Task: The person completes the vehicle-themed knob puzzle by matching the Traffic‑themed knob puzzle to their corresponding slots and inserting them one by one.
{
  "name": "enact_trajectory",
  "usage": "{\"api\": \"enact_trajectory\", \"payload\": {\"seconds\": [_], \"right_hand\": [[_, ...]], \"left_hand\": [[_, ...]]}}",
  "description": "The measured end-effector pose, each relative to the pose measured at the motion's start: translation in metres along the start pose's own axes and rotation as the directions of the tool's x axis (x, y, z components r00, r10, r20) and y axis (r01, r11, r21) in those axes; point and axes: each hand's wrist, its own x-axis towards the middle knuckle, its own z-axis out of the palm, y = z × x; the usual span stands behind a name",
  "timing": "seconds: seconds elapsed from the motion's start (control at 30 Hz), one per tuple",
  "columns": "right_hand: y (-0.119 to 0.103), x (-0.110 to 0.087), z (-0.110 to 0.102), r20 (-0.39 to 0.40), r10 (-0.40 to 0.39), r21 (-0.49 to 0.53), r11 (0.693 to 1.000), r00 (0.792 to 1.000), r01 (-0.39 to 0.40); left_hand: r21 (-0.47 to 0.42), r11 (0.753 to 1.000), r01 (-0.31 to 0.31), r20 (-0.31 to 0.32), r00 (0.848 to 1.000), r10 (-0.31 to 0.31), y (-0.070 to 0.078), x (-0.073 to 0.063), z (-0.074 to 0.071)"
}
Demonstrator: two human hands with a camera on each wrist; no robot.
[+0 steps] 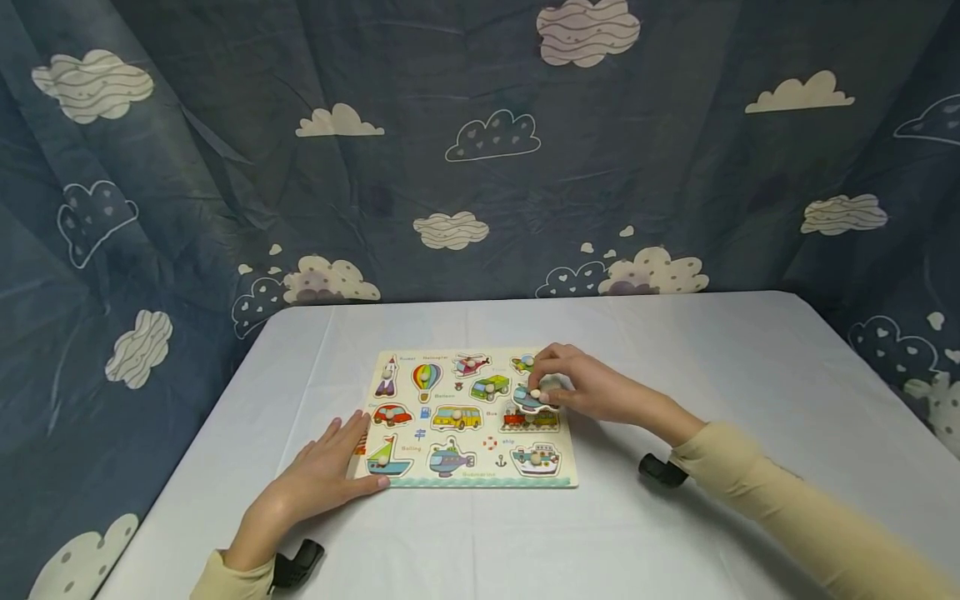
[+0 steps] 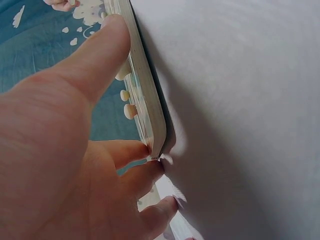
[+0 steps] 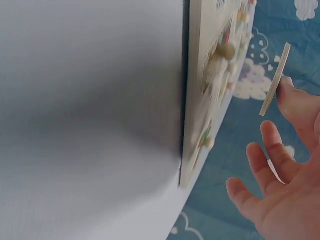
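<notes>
A wooden peg puzzle board [image 1: 487,482] with printed vehicles lies flat on the table. My left hand [image 1: 315,467] rests at its near left corner. The thumb [image 2: 107,47] lies over the near edge, while the other fingers touch the left side and the cloth. Over the right part of the board, my right hand [image 1: 588,383] pinches a bluish puzzle piece [image 1: 528,402] by its round knob. This piece [image 3: 276,80] is raised off the board and tilted; which vehicle it pictures I cannot tell. Beneath it sits the train piece [image 1: 528,421], partly covered.
Other knobbed pieces sit on the board, among them a yellow bus [image 1: 456,418], a balloon [image 1: 426,379] and a ship [image 1: 536,459]. A white cloth covers the table [image 1: 465,550]. Behind hangs a dark blue curtain [image 1: 405,183] with clouds.
</notes>
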Motion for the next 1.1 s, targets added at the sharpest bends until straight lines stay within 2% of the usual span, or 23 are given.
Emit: {"api": "enact_trajectory", "payload": {"seconds": [0.4, 0.57, 0.77, 1.1], "right_hand": [[-0.02, 0.012, 0.017, 0.035, -0.037, -0.006, 0.999, 0.999, 0.038], [-0.026, 0.017, 0.023, 0.048, -0.076, 0.01, 0.997, 0.996, 0.076], [-0.033, 0.027, 0.032, 0.071, -0.134, 0.015, 0.991, 0.988, 0.133], [-0.041, 0.038, 0.049, 0.142, -0.176, -0.021, 0.983, 0.974, 0.181]], "left_hand": [[0.007, 1.0, -0.008, -0.006, 1.0, 0.008, -0.001, 0.0, 0.0], [0.002, 1.0, -0.012, -0.006, 1.0, 0.012, 0.0, 0.0, -0.001], [0.0, 1.0, -0.002, -0.002, 1.0, 0.002, 0.0, 0.0, -0.001], [0.001, 1.0, -0.013, -0.001, 1.0, 0.013, -0.002, 0.0, 0.0]]}}
